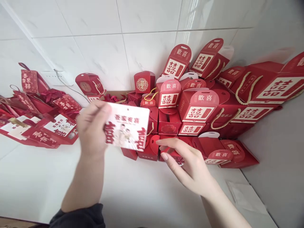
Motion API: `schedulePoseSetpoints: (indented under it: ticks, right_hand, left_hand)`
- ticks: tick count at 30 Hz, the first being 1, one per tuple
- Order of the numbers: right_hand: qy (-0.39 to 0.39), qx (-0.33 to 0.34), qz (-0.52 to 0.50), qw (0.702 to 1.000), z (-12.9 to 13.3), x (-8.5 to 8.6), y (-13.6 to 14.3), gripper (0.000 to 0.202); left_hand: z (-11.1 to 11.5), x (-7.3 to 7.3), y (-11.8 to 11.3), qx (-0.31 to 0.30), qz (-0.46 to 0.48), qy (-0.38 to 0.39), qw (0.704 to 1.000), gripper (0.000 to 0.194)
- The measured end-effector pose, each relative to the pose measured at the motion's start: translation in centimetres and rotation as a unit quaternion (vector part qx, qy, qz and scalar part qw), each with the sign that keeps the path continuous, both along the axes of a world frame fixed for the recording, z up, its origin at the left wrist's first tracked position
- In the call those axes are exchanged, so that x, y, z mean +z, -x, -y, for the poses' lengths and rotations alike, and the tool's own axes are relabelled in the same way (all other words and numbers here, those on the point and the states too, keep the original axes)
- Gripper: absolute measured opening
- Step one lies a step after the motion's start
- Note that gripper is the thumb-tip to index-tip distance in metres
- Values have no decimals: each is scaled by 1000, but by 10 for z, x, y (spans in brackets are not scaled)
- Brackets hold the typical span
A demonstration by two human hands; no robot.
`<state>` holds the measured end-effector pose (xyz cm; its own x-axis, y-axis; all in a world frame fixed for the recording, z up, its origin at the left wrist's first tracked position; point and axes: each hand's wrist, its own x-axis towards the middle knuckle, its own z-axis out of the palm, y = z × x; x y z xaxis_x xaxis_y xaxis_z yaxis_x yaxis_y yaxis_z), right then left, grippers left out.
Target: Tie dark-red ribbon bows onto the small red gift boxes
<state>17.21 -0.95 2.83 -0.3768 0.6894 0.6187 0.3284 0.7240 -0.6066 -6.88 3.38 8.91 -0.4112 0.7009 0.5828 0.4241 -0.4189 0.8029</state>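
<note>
My left hand (92, 129) pinches a white card (128, 125) by its left edge and holds it up over the table. The card has red characters, a drawing of a couple and a small hole near its top. To the right of the card, my right hand (187, 164) is raised with thumb and fingers apart and nothing between them. It hovers in front of the low red gift boxes (168, 122), which it partly hides. Whether any fingertip touches a box I cannot tell.
Red boxes with gold rope handles (201, 104) are stacked against the wall at the right. Red gift bags with tags and ribbons (52, 126) stand at the left. A cable (68, 84) runs from a wall socket (53, 77) behind them. A white sheet (247, 194) lies at the right.
</note>
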Motion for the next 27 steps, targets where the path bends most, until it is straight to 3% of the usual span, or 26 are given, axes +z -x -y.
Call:
schedulePoseSetpoints:
  ticks: [3,7,10,12,17,21,23,27]
  right_hand:
    - [37,21,-56,998,10,-4,1,22]
    - [83,20,-134,987,23,-9,-2,15]
    - [125,35,-166,978,30,-15,-2,14]
    - [152,42,-199,967,34,-21,-2,20]
    - [186,34,-251,949,42,-34,-4,44]
    - [172,35,-278,944,44,-37,-1,40]
    - [152,2,-309,939,44,-41,3,31]
    - [98,-140,-317,933,41,-52,8,16]
  left_hand:
    - [16,-26,-29,-127,84,113,982,18]
    - [20,-52,-55,-282,222,209,910,23]
    - [25,-65,-70,-355,269,244,861,25]
    - [29,-70,-76,-370,289,260,844,27]
    - [34,-74,-80,-354,316,265,839,29]
    - [37,-73,-79,-379,323,260,828,26]
    - [38,-73,-80,-391,317,259,824,24]
    - [42,-74,-83,-410,321,267,811,32]
